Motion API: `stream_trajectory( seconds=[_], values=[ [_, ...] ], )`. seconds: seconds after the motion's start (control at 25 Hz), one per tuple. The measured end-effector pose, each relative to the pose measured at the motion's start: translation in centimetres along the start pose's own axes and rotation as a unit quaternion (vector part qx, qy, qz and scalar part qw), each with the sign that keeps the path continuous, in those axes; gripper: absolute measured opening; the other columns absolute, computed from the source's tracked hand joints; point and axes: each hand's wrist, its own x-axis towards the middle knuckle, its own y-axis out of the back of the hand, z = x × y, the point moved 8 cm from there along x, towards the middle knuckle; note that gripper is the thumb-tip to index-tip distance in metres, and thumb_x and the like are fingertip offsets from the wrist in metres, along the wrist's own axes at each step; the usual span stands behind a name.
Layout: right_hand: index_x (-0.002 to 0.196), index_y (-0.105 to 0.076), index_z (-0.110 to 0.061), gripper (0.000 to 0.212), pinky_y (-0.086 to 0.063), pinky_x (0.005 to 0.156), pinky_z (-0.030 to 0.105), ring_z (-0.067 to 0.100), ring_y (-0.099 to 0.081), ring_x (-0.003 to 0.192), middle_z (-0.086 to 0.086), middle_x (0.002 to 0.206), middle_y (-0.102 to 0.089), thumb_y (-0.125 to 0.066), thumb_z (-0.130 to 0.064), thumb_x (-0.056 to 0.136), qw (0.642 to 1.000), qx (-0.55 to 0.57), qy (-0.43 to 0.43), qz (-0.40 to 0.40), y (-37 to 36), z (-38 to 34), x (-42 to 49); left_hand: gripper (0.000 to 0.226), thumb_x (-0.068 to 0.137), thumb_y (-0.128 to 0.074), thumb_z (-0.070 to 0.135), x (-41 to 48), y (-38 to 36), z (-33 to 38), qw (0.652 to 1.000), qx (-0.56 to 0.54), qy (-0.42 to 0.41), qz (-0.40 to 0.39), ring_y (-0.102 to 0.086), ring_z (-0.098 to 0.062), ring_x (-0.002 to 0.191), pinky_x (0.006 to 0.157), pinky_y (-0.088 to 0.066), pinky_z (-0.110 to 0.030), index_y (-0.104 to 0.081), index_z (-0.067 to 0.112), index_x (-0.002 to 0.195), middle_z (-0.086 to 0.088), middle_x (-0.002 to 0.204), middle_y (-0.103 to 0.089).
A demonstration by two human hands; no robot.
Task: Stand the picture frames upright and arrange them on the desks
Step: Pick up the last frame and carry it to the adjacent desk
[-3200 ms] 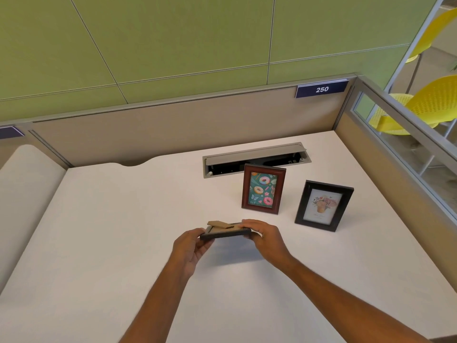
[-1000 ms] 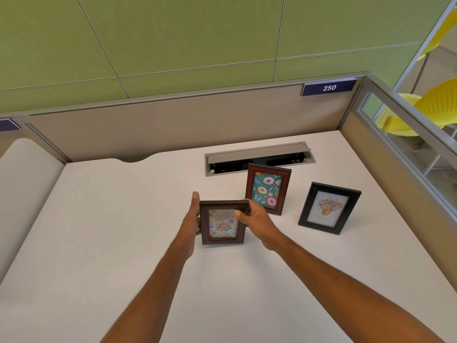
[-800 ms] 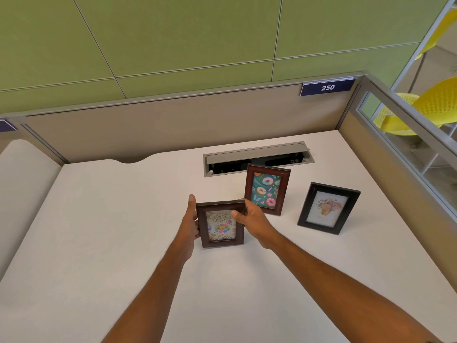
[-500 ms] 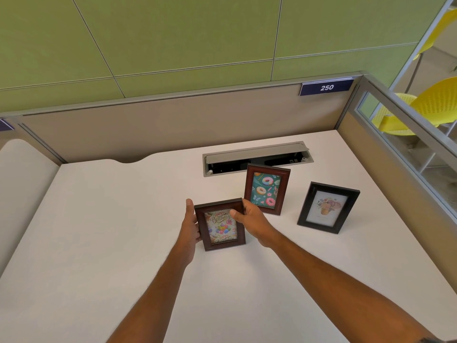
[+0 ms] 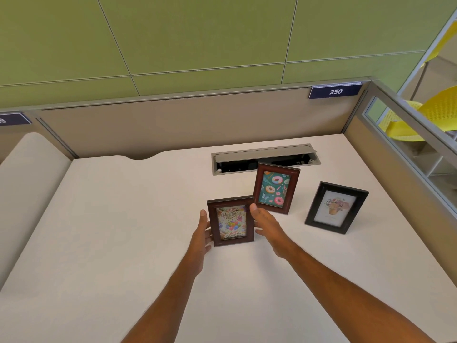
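A brown birthday frame (image 5: 231, 222) stands upright on the white desk (image 5: 123, 231), near its middle. My left hand (image 5: 203, 233) lies against the frame's left edge and holds it. My right hand (image 5: 268, 226) is just right of the frame with fingers spread; only a fingertip is near the top right corner. Behind it, a brown donut frame (image 5: 275, 188) stands upright. Further right, a black flower frame (image 5: 335, 207) also stands upright.
An open grey cable tray (image 5: 264, 159) is set into the desk behind the frames. Beige partition walls (image 5: 185, 125) close off the back and right. A second desk (image 5: 27, 169) adjoins on the left. Yellow chairs (image 5: 420, 117) sit beyond the glass.
The birthday frame was turned from flat in both hands to upright and set down on the desk. My right hand has since loosened and drawn off its right edge.
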Motion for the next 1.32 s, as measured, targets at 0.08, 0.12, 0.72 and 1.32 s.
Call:
stream_trajectory(
  seconds=[0.08, 0.12, 0.72, 1.32],
  values=[
    [0.139, -0.054, -0.034, 0.054, -0.044, 0.112, 0.046, 0.024, -0.060, 0.128, -0.002, 0.135, -0.064, -0.033, -0.070, 0.106, 1.000, 0.009, -0.023, -0.007, -0.4, 0.7, 0.0, 0.083, 0.091, -0.029, 0.091, 0.0, -0.1, -0.7, 1.000, 0.014, 0.001, -0.024, -0.061, -0.019, 0.129, 0.127, -0.028, -0.052, -0.062, 0.033, 0.139, -0.003, 0.145, -0.067],
    [0.140, -0.053, -0.034, 0.056, -0.043, 0.113, 0.047, 0.025, -0.060, 0.127, 0.000, 0.135, -0.063, -0.028, -0.070, 0.106, 0.999, 0.008, -0.032, -0.010, -0.7, 0.9, 0.1, 0.081, 0.090, -0.028, 0.091, 0.0, -0.1, -0.9, 0.999, 0.019, -0.002, -0.036, -0.061, -0.014, 0.126, 0.128, -0.026, -0.051, -0.061, 0.036, 0.139, 0.000, 0.144, -0.066],
    [0.114, -0.072, -0.046, 0.058, -0.051, 0.106, 0.042, 0.008, -0.072, 0.113, -0.022, 0.105, -0.081, -0.035, -0.086, 0.093, 0.999, 0.014, -0.040, -0.019, -2.5, 0.7, 2.0, 0.081, 0.091, -0.031, 0.096, 0.3, 1.2, 0.5, 0.999, 0.001, -0.040, -0.031, -0.066, -0.016, 0.136, 0.127, -0.039, -0.051, -0.071, 0.045, 0.139, 0.009, 0.140, -0.076],
    [0.111, -0.069, -0.050, 0.062, -0.051, 0.104, 0.042, 0.005, -0.072, 0.103, -0.022, 0.106, -0.075, -0.027, -0.088, 0.086, 0.987, -0.067, 0.005, -0.146, -12.7, -6.9, 8.8, 0.068, 0.087, -0.027, 0.097, 0.8, 9.5, 6.5, 0.988, -0.046, -0.127, 0.071, -0.079, -0.005, 0.114, 0.113, -0.054, -0.050, -0.077, 0.062, 0.117, 0.018, 0.124, -0.082]
  ],
)
